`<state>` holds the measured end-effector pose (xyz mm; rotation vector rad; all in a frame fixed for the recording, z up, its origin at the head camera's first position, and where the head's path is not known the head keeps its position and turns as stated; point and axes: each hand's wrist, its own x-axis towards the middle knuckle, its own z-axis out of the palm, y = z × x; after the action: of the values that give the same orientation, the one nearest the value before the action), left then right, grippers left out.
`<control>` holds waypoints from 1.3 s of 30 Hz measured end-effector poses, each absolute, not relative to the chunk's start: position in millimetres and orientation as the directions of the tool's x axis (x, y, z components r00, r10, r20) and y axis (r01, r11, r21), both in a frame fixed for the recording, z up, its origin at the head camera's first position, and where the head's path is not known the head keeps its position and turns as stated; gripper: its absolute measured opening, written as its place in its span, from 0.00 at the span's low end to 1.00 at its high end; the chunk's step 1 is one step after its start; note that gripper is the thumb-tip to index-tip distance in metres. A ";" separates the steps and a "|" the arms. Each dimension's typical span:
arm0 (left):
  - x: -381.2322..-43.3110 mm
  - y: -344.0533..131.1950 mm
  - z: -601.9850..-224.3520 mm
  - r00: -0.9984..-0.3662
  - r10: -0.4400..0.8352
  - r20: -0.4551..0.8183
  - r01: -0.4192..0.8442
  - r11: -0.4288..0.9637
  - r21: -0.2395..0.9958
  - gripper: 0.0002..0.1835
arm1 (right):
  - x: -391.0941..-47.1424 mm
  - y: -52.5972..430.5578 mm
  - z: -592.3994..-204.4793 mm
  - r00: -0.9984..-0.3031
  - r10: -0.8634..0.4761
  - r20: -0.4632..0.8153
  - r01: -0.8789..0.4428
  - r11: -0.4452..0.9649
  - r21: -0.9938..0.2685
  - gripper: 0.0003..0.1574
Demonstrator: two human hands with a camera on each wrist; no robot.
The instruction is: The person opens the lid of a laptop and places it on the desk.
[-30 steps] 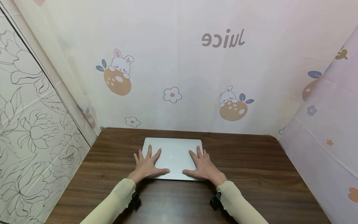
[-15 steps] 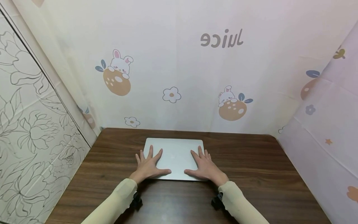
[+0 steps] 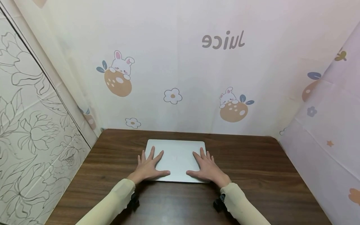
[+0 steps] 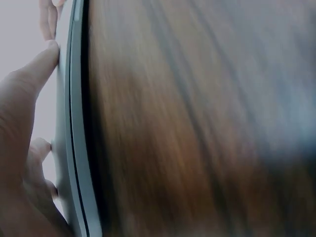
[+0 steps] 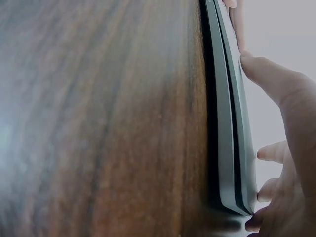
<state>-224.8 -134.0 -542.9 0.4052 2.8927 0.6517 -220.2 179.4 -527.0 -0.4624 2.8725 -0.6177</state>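
A closed silver laptop lies flat on the wooden table. Upon the left part of its lid rests my left hand, fingers spread and thumb pointing inward. My right hand lies on the lid's right part in a mirrored pose, its thumb near the front edge. In the left wrist view, the thumb touches the lid, and the laptop's thin front edge shows the lid down on the base. The right wrist view has the same edge, with the right thumb on the lid. Neither hand grips anything.
The dark brown table extends to both sides and in front of the laptop. Behind it hangs a pale curtain with printed rabbits and flowers. A flower-patterned panel borders the left side, and another curtain the right.
The laptop has shifted slightly to the right on the table, both hands staying on its lid. In the last half second, my left hand has moved a little to the left.
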 end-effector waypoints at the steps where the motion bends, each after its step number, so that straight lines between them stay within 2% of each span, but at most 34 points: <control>1: -225.4 -136.1 -543.0 -0.953 0.292 -0.086 0.228 0.872 0.432 0.59 | -220.4 178.8 -527.3 -0.940 -0.329 -0.093 -0.261 0.867 -0.424 0.67; 12: -230.8 -149.2 -547.6 -0.951 0.297 -0.090 0.233 0.875 0.424 0.61 | -222.5 173.4 -528.4 -0.950 -0.301 -0.087 -0.243 0.883 -0.402 0.67; 20: -229.9 -141.6 -549.9 -0.944 0.328 -0.037 0.281 0.856 0.433 0.63 | -223.0 177.0 -527.9 -0.949 -0.293 -0.113 -0.226 0.887 -0.402 0.67; 39: -224.6 -129.0 -552.2 -0.947 0.318 -0.046 0.271 0.866 0.420 0.64 | -220.0 187.2 -526.2 -0.946 -0.296 -0.129 -0.220 0.883 -0.414 0.67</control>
<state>-224.6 -129.0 -552.2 0.4632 2.9243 0.6331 -220.0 187.2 -526.2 -0.3966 2.8639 -0.5966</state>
